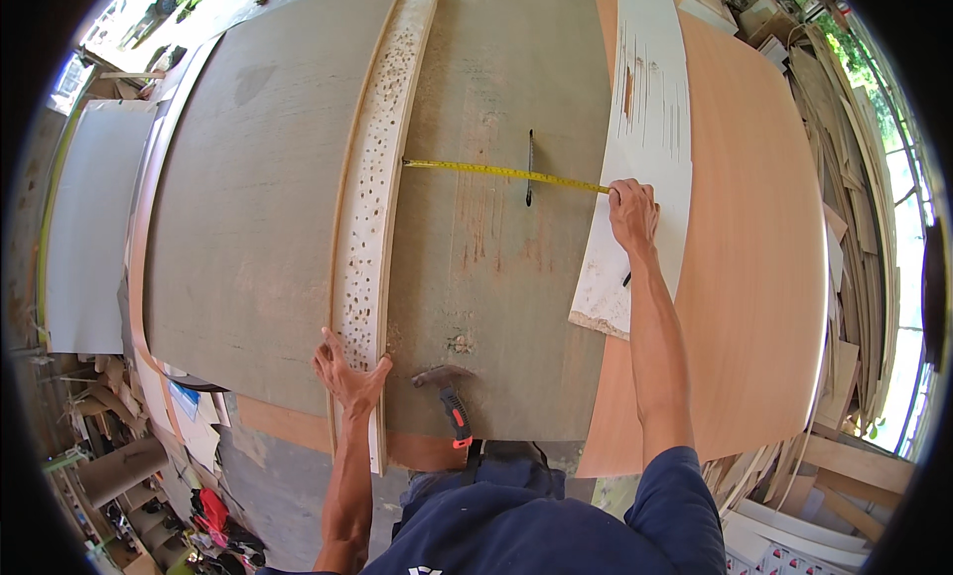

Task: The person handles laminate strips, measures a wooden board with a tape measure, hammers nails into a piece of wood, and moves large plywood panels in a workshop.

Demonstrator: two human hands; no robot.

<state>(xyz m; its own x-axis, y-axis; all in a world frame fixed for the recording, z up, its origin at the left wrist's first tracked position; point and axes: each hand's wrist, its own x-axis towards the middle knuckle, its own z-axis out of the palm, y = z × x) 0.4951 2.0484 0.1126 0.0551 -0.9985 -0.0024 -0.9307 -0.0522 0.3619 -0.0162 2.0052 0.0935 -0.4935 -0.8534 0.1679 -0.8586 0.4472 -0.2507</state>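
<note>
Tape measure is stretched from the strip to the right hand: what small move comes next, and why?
Probably mark the board at the tape's end: the tape measure spans from the perforated strip, steadied by the left hand, to the right hand.

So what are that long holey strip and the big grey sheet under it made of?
The strip looks like thin wood-edged board with a white face, peppered with small brown holes. The grey sheet looks like unfinished plywood: faint grain, matte, scuffed. Both are guesses from the surface alone.

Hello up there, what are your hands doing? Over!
Left hand pressing the holed strip flat. Right hand pinning the tape on the white board. Pencil lies across tape; hammer near.
</note>
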